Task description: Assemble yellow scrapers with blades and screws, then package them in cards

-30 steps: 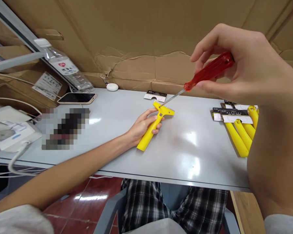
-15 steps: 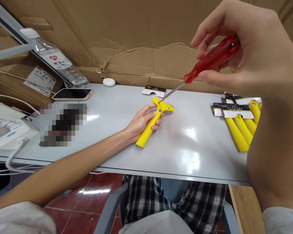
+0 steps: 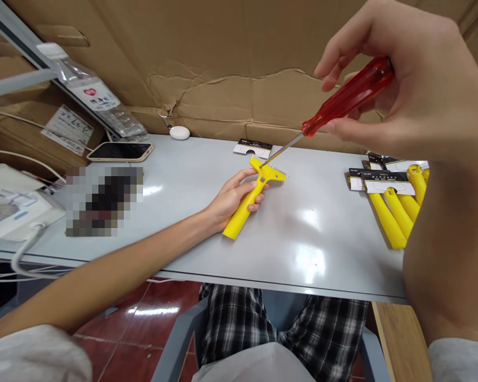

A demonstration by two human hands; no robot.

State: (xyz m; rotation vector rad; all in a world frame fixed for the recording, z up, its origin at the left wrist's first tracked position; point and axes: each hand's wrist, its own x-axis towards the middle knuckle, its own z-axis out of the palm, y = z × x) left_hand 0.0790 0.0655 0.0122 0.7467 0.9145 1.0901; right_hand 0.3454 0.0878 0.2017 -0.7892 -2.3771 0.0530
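A yellow scraper (image 3: pixel 242 211) lies slanted in my left hand (image 3: pixel 235 196), its wide head pointing away from me. My left fingers are closed around the handle just below the head. Up at the right, my right hand (image 3: pixel 414 90) grips a screwdriver with a clear red handle (image 3: pixel 346 98). The screwdriver's thin metal shaft (image 3: pixel 282 149) slopes down to the left, and its tip meets the left side of the scraper's head, at a screw spot. The tip itself is too small to make out clearly.
More yellow scrapers (image 3: pixel 388 220) with black-and-white cards lie at the right of the grey table (image 3: pixel 287 249). Behind my left hand is a loose card (image 3: pixel 253 148). A phone (image 3: pixel 121 152), a plastic bottle (image 3: pixel 97 98) and a white oval object (image 3: pixel 179 132) stand toward the back left, before cardboard.
My right fingers have shifted slightly around the screwdriver handle. The scraper and my left hand stay in nearly the same place; the whole view has moved a little.
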